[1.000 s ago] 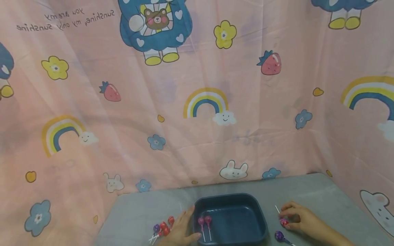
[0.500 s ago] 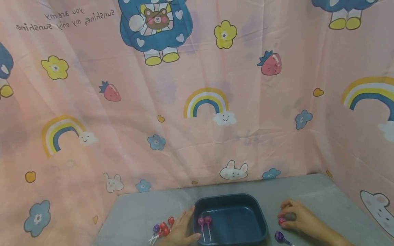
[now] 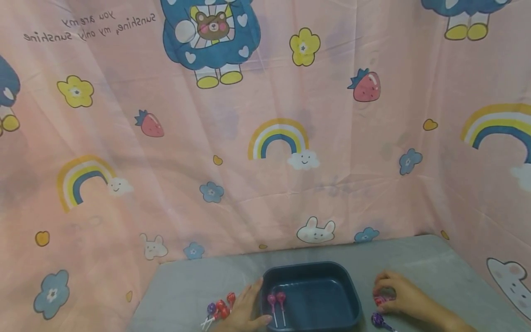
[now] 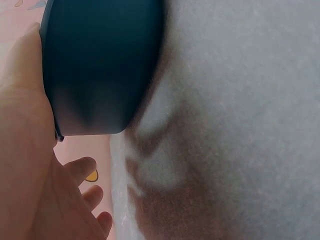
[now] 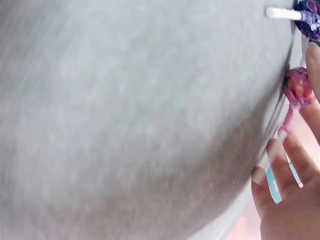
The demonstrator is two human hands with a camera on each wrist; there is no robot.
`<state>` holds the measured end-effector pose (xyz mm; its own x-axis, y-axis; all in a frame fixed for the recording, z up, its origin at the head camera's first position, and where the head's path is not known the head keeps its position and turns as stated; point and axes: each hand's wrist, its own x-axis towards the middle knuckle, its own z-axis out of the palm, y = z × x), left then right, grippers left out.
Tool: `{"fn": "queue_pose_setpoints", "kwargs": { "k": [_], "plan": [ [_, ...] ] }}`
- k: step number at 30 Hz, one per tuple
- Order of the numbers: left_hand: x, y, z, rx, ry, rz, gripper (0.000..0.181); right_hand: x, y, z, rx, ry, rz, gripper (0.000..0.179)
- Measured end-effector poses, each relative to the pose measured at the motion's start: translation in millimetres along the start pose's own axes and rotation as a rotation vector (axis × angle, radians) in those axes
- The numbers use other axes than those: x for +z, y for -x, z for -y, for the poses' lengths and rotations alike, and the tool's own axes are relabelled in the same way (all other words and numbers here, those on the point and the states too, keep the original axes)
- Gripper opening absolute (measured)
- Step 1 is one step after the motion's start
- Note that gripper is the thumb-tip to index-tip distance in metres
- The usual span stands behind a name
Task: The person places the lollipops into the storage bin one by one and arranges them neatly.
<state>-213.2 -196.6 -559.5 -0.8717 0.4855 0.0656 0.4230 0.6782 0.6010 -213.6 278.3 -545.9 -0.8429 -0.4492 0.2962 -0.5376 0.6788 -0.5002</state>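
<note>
A dark blue tray (image 3: 311, 295) stands on the grey table, with two pink lollipops (image 3: 280, 299) lying inside at its left. My left hand (image 3: 244, 309) rests against the tray's left wall, fingers fairly straight; the left wrist view shows this hand (image 4: 30, 135) beside the tray wall (image 4: 102, 65). To the right of the tray, my right hand (image 3: 398, 295) pinches a pink-red lollipop (image 3: 380, 300) between thumb and fingers. In the right wrist view, the wrapped head of that lollipop (image 5: 299, 86) shows near the thumb, its stick along the fingers.
A purple lollipop (image 3: 378, 319) lies just in front of my right hand. Several red and purple lollipops (image 3: 220, 308) are bunched left of my left hand. A pink printed curtain (image 3: 274, 193) hangs behind and beside the grey table (image 3: 182, 281).
My right hand's fingers have curled closer around the pink-red lollipop, and its white stick, seen earlier, is now hidden in the head view. My left hand and the tray stay put.
</note>
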Motion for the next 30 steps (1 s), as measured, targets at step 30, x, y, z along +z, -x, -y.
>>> {"fn": "queue_pose_setpoints", "kwargs": {
  "k": [30],
  "plan": [
    [0.3,-0.3,-1.8,-0.017,-0.011,0.005,0.084,-18.0,-4.2,-1.2,-0.007,-0.086,0.107,0.021]
  ]
}}
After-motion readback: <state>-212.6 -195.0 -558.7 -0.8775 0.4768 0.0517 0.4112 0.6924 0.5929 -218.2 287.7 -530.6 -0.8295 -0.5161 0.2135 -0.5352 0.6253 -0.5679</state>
